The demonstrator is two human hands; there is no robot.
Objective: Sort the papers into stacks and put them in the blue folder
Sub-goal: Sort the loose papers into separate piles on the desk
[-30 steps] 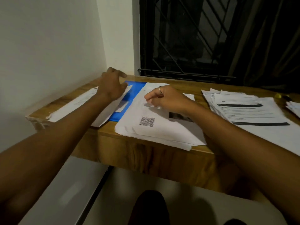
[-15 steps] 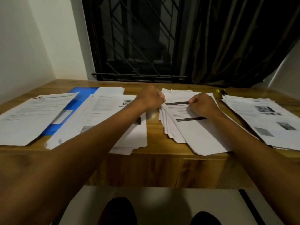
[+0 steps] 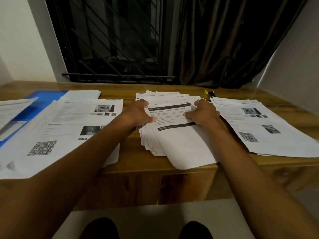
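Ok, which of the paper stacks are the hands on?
The middle stack, topped by the black-barred sheet; left hand and right hand grip its sides.

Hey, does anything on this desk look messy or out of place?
The middle stack, gripped at its sides by the left hand and right hand, is untidy: its sheets are fanned and skewed. The left stack lies over part of the blue folder.

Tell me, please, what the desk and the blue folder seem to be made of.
Desk: wood or wood-look laminate, satin finish; grain and knots show. Folder: probably plastic, smooth and faintly glossy blue; coated card is possible.
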